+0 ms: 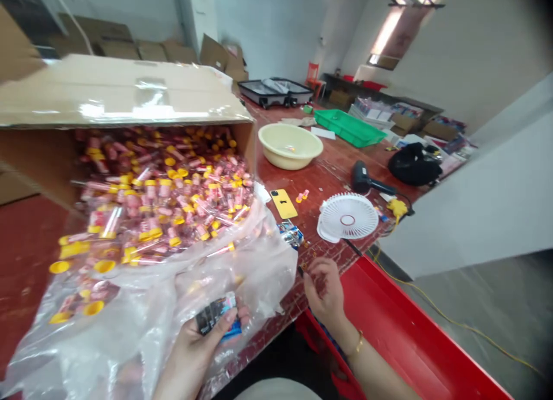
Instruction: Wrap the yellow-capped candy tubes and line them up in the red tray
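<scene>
My left hand [216, 331] is closed around a small stack of glossy printed packets [218, 315], black and blue, with the thumb pressed on top. It is above the clear plastic sheet [155, 308] that spreads out from the carton. My right hand [326, 285] is over the table edge with its fingers curled toward the thumb. A small dark bit shows at its thumb tip, and what the fingers pinch, if anything, is too small to name. Thin rubber bands [305, 264] lie beside it. More printed packets [290, 234] rest just beyond.
An open carton [129, 95] spills clear tubes with yellow caps [173, 198] at left. On the red table are a yellow phone [283, 204], white fan [349, 217], cream basin [290, 144], dark hair dryer [367, 179] and green tray [349, 128]. A red bin [415, 325] stands at right.
</scene>
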`<state>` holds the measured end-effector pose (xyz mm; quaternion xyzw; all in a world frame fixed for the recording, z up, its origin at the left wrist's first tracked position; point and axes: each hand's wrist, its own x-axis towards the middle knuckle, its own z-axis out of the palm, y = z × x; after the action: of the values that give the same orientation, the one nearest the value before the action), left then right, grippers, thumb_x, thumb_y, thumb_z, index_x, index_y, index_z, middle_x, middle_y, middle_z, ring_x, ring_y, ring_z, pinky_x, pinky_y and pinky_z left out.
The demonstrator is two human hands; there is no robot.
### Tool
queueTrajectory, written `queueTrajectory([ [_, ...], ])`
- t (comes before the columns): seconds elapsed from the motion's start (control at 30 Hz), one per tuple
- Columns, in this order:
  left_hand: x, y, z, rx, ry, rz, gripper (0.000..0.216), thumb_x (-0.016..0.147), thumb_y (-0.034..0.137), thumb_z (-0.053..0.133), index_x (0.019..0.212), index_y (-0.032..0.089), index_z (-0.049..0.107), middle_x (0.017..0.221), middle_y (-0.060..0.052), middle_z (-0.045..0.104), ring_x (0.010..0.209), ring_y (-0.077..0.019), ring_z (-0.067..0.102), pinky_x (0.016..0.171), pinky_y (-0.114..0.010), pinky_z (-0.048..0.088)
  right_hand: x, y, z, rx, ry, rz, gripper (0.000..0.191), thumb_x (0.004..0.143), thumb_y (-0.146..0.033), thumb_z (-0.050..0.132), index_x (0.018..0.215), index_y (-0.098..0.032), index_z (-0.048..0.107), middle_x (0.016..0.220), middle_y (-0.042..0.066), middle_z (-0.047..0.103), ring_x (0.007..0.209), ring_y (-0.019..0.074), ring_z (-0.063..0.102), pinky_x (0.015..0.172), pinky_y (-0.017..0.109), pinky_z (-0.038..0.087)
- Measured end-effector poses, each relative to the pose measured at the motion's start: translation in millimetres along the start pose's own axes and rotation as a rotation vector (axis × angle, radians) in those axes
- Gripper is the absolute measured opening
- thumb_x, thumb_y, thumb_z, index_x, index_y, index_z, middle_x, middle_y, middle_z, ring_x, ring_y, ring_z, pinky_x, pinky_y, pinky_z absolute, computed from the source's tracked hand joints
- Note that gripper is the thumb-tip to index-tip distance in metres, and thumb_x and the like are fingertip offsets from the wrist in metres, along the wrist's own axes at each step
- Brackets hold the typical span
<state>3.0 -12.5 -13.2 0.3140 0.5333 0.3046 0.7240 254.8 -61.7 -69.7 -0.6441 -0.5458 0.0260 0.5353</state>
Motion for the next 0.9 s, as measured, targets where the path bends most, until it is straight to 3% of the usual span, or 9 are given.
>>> queueTrajectory([
  [0.07,0,3,-3,0.010,0.001,0.019,0.033,0.059,0.042,0.079,0.079,0.015,0.074,0.076,-0.009,0.077,0.076,-0.0256,0.070,0.067,-0.031,0.054,49,-26,45,0.009,-0.182,-0.123,0.014,0.079,-0.012,0.051,0.089,-0.021,0.048,0.095,0.007,0.055,0.095,0.0209,0.053,0.085,0.037,0.042],
  [0.17,0,6,-6,-0.058,0.021,-0.002,0.034,0.057,0.040,0.080,0.079,0.014,0.075,0.076,-0.010,0.076,0.079,-0.0252,0.069,0.063,-0.028,0.053,109,-45,121,-0.058,-0.434,-0.128,0.013,0.077,-0.011,0.052,0.086,-0.020,0.052,0.095,0.009,0.061,0.098,0.0223,0.054,0.090,0.038,0.040],
  [0.27,2,6,-11,-0.156,0.035,0.016,0.031,0.056,0.035,0.082,0.076,0.013,0.073,0.072,-0.009,0.074,0.071,-0.0200,0.067,0.058,-0.024,0.051,138,-47,177,-0.063,-0.536,-0.076,0.018,0.067,-0.006,0.059,0.080,-0.017,0.055,0.080,0.008,0.063,0.088,0.0247,0.058,0.085,0.040,0.042],
  [0.33,4,4,-15,-0.193,0.061,0.032,0.028,0.055,0.031,0.083,0.072,0.013,0.072,0.068,-0.007,0.072,0.062,-0.0159,0.063,0.054,-0.022,0.049,140,-45,192,-0.024,-0.564,-0.039,0.017,0.066,-0.007,0.061,0.080,-0.017,0.056,0.075,0.006,0.063,0.081,0.0235,0.060,0.080,0.039,0.044],
  [0.4,7,2,-20,-0.214,0.092,0.035,0.027,0.054,0.030,0.084,0.071,0.013,0.070,0.066,-0.005,0.071,0.060,-0.0149,0.062,0.053,-0.023,0.049,135,-44,185,0.049,-0.555,-0.006,0.013,0.075,-0.016,0.058,0.088,-0.017,0.057,0.083,0.007,0.064,0.081,0.0211,0.060,0.076,0.035,0.047],
  [0.53,8,0,-24,-0.197,0.061,0.026,0.026,0.057,0.033,0.082,0.068,0.013,0.070,0.064,-0.004,0.069,0.061,-0.0151,0.060,0.056,-0.024,0.049,119,-53,138,0.241,-0.558,0.036,0.022,0.090,-0.032,0.041,0.103,-0.020,0.054,0.099,0.006,0.060,0.072,0.0137,0.060,0.065,0.028,0.050],
  [0.7,7,3,-20,-0.134,-0.010,0.102,0.022,0.056,0.030,0.083,0.062,0.014,0.067,0.054,-0.001,0.064,0.052,-0.0118,0.055,0.051,-0.021,0.041,104,-85,90,0.799,-0.768,0.169,0.025,0.082,-0.030,0.062,0.101,-0.027,0.045,0.085,0.000,0.059,0.071,0.0120,0.056,0.064,0.027,0.049],
  [0.77,7,3,-19,-0.111,-0.007,0.123,0.022,0.055,0.028,0.083,0.061,0.015,0.067,0.052,0.000,0.063,0.050,-0.0117,0.053,0.051,-0.022,0.040,103,-96,84,0.808,-0.806,0.159,0.026,0.079,-0.026,0.067,0.092,-0.026,0.044,0.084,-0.001,0.057,0.073,0.0118,0.055,0.067,0.027,0.048],
  [0.9,9,2,-18,-0.077,0.016,0.131,0.025,0.052,0.027,0.085,0.062,0.014,0.067,0.051,0.001,0.063,0.050,-0.0120,0.052,0.051,-0.023,0.040,107,-113,81,0.570,-0.891,-0.036,0.018,0.078,-0.021,0.066,0.087,-0.021,0.050,0.080,-0.001,0.053,0.065,0.0094,0.049,0.061,0.024,0.043],
])
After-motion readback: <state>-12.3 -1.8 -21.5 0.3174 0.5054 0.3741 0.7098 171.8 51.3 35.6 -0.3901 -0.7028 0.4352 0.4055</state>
